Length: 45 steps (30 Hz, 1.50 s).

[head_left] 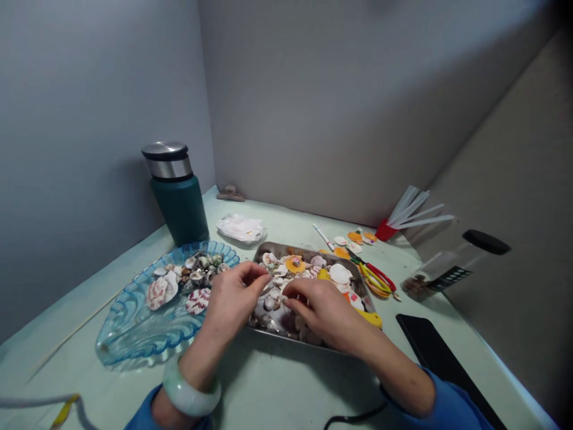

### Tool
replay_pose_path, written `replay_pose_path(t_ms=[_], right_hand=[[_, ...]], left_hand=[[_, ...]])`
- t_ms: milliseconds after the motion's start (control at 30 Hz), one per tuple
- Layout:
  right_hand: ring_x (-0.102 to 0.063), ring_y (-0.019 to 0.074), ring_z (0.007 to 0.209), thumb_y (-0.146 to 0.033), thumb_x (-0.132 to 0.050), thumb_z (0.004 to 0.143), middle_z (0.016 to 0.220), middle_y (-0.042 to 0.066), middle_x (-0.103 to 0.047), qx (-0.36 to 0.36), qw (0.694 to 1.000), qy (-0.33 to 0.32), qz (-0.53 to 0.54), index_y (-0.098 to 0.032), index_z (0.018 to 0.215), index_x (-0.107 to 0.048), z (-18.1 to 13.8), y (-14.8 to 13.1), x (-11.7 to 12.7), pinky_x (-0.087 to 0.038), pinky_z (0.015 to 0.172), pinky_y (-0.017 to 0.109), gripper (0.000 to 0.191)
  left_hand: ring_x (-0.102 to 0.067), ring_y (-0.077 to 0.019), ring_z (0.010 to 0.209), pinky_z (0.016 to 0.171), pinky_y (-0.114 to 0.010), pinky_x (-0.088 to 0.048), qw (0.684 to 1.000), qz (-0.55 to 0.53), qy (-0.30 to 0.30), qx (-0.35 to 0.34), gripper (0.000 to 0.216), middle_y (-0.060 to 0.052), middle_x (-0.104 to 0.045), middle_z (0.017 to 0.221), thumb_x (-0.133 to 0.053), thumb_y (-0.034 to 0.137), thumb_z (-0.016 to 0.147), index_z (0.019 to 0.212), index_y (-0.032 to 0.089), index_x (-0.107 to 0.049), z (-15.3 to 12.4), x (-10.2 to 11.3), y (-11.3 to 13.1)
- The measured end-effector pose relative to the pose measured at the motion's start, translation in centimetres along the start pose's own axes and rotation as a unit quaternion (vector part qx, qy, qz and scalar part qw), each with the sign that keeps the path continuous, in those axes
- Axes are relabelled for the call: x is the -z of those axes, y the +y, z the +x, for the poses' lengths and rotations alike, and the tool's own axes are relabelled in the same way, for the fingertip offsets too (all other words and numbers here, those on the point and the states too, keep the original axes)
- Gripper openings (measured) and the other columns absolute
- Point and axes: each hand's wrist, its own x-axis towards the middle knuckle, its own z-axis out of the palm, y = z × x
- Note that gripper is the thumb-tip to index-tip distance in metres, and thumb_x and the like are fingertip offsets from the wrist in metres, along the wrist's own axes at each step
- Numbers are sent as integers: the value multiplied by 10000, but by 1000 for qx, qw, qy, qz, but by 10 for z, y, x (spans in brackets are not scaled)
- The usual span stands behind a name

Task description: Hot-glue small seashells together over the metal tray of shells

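My left hand [230, 301] and my right hand [326, 313] hover over a metal tray [277, 248] filled with several seashells [340, 273]. The left hand's fingertips pinch together at the tray's left side, seemingly on a small shell; I cannot see it clearly. My right hand rests among the shells in the tray's near part, fingers curled down onto them. A pale bangle [190, 394] sits on my left wrist. To the left lies a blue glass shell-shaped dish [134, 334] holding several more shells [156, 292].
A teal flask with a steel lid [176, 194] stands at the back left. A white crumpled packet [242, 228] lies behind the tray. Scissors [378, 278], a red cup of white sticks [387, 230], a tipped clear jar [447, 269] and a black phone [430, 346] are to the right.
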Motion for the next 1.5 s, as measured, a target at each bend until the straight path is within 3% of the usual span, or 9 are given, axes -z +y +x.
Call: replay_pose_path(t_ms=[133,167,267,333,400,600,933,1267,1500], right_hand=[[-583,103,588,-295,-442,931,770,10,-641,-50,975,-5,218,-169,997,-555,-13,7,6,-462,517,203,181],[-567,90,557,-315,-476,915,770,10,-634,-74,942,-8,328,-165,993,-550,-15,8,7,-460,494,192,185],[-533,59,518,-314,-657,799,783,18,-646,-119,784,-18,610,-154,918,-586,-17,11,5,-457,475,168,212],[-529,55,503,-293,-712,751,764,21,-663,-121,735,-16,667,-149,900,-602,-17,13,4,-459,457,159,235],[-539,59,497,-286,-730,733,762,25,-678,-123,718,-2,685,-151,901,-603,-16,14,1,-465,442,160,250],[-519,49,438,-301,-732,742,603,-27,-619,-140,703,43,696,-142,863,-618,-20,19,-8,-446,420,140,230],[-508,51,381,-280,-729,746,558,-36,-609,-146,679,46,718,-146,853,-589,-21,3,-11,-435,382,141,221],[-500,59,375,-299,-721,744,527,-40,-592,-151,703,88,690,-146,868,-593,-19,3,-13,-412,367,150,234],[-508,49,381,-329,-686,776,531,-48,-585,-155,739,100,648,-156,882,-588,-22,2,-14,-380,379,136,226]], left_hand=[[-603,-185,645,626,-289,-429,999,-22,-27,-3,123,-16,-694,690,-657,316,719,714,198,-693,-2,0,2],[-596,-180,639,612,-281,-426,999,-37,-35,1,128,-15,-692,693,-662,322,718,719,197,-692,-2,-1,2],[-569,-160,599,562,-258,-414,994,-82,-62,17,145,-14,-683,689,-679,334,711,736,192,-690,-4,-4,3],[-548,-150,570,534,-250,-403,992,-97,-80,23,154,-15,-679,684,-681,338,713,758,191,-691,-6,-6,1],[-545,-150,568,526,-248,-402,992,-97,-80,14,155,-16,-680,689,-678,343,721,774,198,-694,-7,-9,-1],[-581,-157,594,557,-258,-425,997,-57,-38,-45,102,-10,-696,716,-672,321,743,782,231,-703,-12,-12,1],[-621,-185,693,647,-286,-472,991,-71,-61,-93,45,-24,-694,768,-633,260,779,783,227,-662,-21,-15,14],[-616,-176,886,753,-271,-473,974,-88,-111,-175,182,-37,-671,954,-480,106,840,880,214,-622,-22,-15,9],[-601,-146,718,648,-256,-459,980,-99,-123,-122,90,-19,-648,845,-555,257,853,821,197,-614,-21,-17,12]])
